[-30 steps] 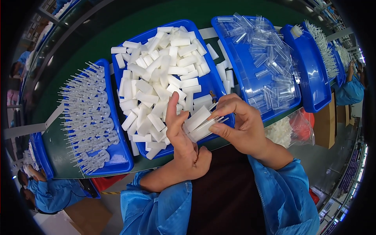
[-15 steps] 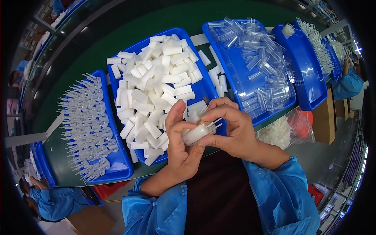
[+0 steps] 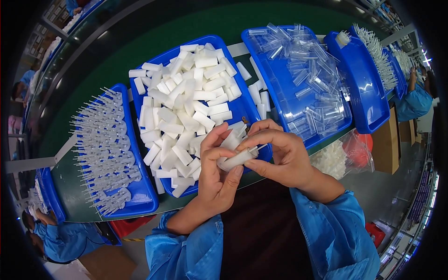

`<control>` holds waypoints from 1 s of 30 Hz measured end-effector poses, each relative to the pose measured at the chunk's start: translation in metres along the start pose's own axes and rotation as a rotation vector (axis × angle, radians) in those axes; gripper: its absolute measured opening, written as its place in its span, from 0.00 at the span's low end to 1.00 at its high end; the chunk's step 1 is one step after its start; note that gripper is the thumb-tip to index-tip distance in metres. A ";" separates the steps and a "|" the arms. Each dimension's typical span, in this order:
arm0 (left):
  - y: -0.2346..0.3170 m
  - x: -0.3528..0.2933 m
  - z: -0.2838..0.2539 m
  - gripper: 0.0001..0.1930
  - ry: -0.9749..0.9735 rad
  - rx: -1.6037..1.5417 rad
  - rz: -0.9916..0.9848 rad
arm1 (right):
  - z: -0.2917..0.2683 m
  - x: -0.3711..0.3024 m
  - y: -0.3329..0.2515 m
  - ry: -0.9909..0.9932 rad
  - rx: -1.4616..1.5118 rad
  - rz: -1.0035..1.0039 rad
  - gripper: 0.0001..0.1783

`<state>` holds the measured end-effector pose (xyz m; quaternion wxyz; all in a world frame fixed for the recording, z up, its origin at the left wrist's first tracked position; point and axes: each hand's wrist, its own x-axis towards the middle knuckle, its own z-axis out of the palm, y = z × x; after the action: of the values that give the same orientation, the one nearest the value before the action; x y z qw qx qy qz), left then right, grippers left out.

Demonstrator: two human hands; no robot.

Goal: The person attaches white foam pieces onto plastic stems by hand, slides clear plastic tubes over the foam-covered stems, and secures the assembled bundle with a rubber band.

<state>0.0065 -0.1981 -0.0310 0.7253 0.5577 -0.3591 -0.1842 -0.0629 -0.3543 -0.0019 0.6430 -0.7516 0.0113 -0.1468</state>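
Evidently, the piece in hand is partway along. The left hand (image 3: pixel 215 184) holds a white block (image 3: pixel 235 160) at its left end, fingers bent narrow around it; the right hand (image 3: pixel 290 157) pinches near the other end, where thin pins (image 3: pixel 262 146) stick out past the fingers. The block is between the two hands, above the lower right rim of the middle tray (image 3: pixel 241 106). A second white part (image 3: pixel 232 141) shows just behind it; whether the two are joined, I cannot tell.

As for progress, block and pins look brought together, but the fingers hide how snugly they sit. By the look of it, plenty is left: loose blocks (image 3: pixel 186 100) are heaped in the middle tray, a few strays (image 3: pixel 264 100) lie on the table (image 3: pixel 71 186) beside it, and clear tubes (image 3: pixel 322 77) are scattered in the next tray (image 3: pixel 288 86). Pinned parts (image 3: pixel 105 144) crowd the left tray (image 3: pixel 147 179), none of them visibly carrying a block.
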 end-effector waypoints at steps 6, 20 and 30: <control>0.003 0.000 -0.004 0.12 -0.003 0.073 -0.051 | -0.011 -0.002 -0.003 -0.042 0.273 0.148 0.13; 0.003 -0.001 0.000 0.10 -0.130 0.216 0.028 | -0.027 -0.003 0.000 -0.094 0.180 0.248 0.08; 0.006 0.003 -0.002 0.11 -0.165 0.228 -0.051 | -0.035 0.004 -0.006 -0.154 -0.114 0.149 0.08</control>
<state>0.0093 -0.1965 -0.0250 0.6206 0.6283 -0.4216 -0.2059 -0.0685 -0.3881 0.0091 0.6074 -0.7930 0.0260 -0.0393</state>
